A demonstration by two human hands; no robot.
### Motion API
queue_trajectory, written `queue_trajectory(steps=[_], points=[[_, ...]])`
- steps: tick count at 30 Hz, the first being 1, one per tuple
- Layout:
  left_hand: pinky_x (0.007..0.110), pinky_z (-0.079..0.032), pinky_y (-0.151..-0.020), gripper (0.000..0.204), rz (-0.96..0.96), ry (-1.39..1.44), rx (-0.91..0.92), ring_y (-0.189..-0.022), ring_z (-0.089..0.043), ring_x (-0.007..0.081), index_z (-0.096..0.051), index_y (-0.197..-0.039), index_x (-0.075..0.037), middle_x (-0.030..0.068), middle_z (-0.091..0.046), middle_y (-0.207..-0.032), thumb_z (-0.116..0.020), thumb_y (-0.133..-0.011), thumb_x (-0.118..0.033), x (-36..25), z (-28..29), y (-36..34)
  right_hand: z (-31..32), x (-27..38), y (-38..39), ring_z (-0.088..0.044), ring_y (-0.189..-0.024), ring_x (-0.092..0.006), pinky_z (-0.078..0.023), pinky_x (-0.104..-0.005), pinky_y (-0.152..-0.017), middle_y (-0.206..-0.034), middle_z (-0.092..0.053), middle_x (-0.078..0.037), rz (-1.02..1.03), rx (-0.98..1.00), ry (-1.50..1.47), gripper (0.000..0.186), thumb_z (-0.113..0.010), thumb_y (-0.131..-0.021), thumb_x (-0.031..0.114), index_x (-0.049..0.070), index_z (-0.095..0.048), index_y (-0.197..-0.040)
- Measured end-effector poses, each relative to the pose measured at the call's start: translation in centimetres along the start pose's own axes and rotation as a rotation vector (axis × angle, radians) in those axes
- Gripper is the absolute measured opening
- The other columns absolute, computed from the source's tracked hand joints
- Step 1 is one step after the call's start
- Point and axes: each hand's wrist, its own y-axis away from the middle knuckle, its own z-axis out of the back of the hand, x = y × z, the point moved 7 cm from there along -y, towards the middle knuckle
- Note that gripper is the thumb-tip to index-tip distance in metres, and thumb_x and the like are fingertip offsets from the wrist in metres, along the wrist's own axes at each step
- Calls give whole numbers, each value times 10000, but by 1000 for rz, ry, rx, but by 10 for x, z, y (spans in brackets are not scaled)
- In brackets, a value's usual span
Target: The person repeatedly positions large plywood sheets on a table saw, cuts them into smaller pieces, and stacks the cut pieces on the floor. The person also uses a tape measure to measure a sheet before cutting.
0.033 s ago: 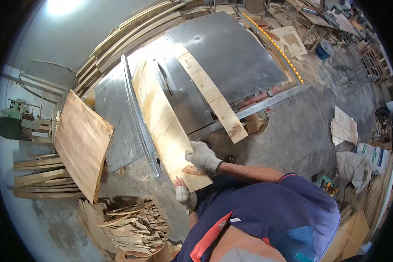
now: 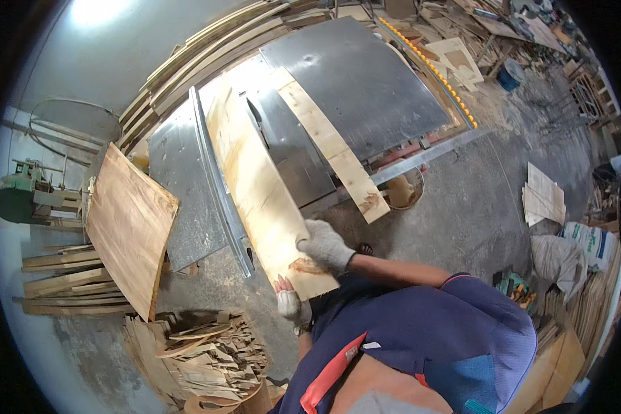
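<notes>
A wide pale wooden board [image 2: 255, 186] lies lengthwise on the metal saw table [image 2: 290, 145], its near end jutting past the table toward me. My left hand [image 2: 289, 302], in a whitish glove with bare fingertips, grips the left corner of that near end. My right hand [image 2: 326, 245], also gloved, is closed on the right edge, thumb on top; its other fingers are hidden under the wood. A brown stain marks the board beside both hands. To its right rests a narrower wooden strip [image 2: 331, 148], apart from my hands. A dark slot [image 2: 257, 123] runs beside the board's right edge.
A metal rail [image 2: 217, 179] flanks the board on the left. A broad wooden panel [image 2: 131, 231] leans farther left, with a scrap wood pile [image 2: 210, 355] below it. Stacked planks [image 2: 207, 55] line the wall behind. A round bucket [image 2: 405, 190] stands by the table's near edge.
The board and both my hands have shifted very slightly, with the grip unchanged. The narrow strip stays on the table.
</notes>
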Motion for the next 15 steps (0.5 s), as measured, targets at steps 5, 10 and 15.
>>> queue_trajectory(steps=[5,10,15], points=[[493,-387,-1105,528,-244,-11,129,-1342,-455,419,-510,-1382,-26,222,-465,-1464,-537,-859,41,-16,-45,-44,88,-7,35,-673,-865,-322,-498,-392,-778,-916,-683,-231,31,-279,-151,367,-633,-814,187,-27,-636,-1113],[467,-415,-1097,544,-97,492,224,-1390,-397,379,-495,-1396,-1,207,-385,-1523,-650,-917,-208,-46,-92,-122,183,-23,116,-650,-792,-234,-509,-339,-743,-897,-694,-176,159,-770,-371,354,-656,-829,211,-39,-650,-1079],[439,-369,-1124,707,-104,617,179,-1403,-380,343,-360,-1470,37,247,-336,-1534,-607,-959,-385,-81,-108,-143,303,-69,251,-670,-686,-133,-563,-320,-619,-862,-744,-112,-13,-1233,-50,244,-704,-876,171,-15,-697,-1034]])
